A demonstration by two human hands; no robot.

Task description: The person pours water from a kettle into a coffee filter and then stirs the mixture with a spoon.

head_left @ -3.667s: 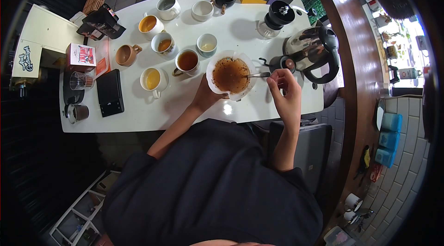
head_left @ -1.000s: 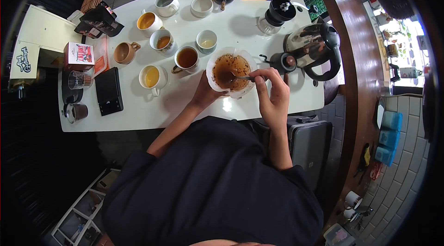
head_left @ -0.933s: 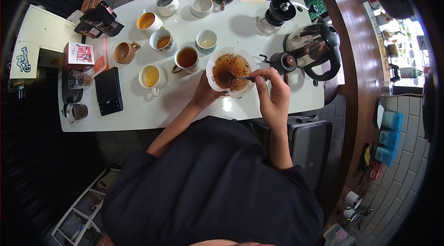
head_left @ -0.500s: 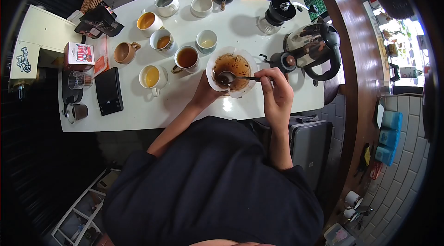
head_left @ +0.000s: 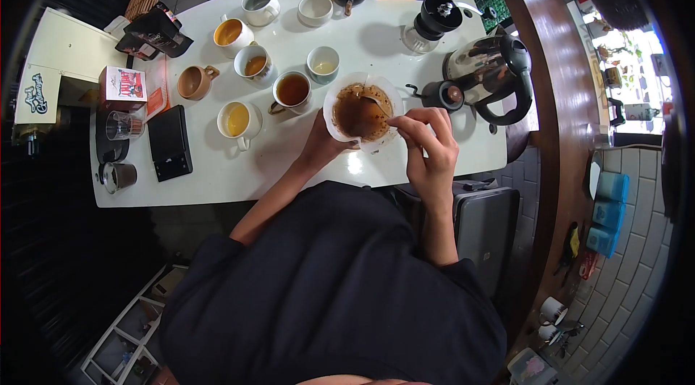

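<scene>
A white paper coffee filter (head_left: 334, 100) holds brown liquid with dark grounds in it, close to the table's front edge. My left hand (head_left: 323, 140) is closed round the left side of whatever supports the filter; that support is mostly hidden. In my right hand (head_left: 431, 142), thumb and fingers pinch the handle of a spoon (head_left: 374, 103), whose bowl is down in the brown liquid. Just left of the filter stands a cup of reddish-brown drink (head_left: 293, 88). A cup of yellow drink (head_left: 237, 119) is farther left.
Several more cups, including a brown cup (head_left: 194, 83), stand across the white table (head_left: 362, 37). At right are a steel kettle (head_left: 478, 66), a small dark pot (head_left: 443, 95) and a hand coffee grinder (head_left: 438, 17). A black flat device (head_left: 171, 142) lies at left.
My right hand has moved slightly left and turned inward. The spoon's bowl, visible near the filter's left side before, has dipped into the liquid, and the handle stands steeper.
</scene>
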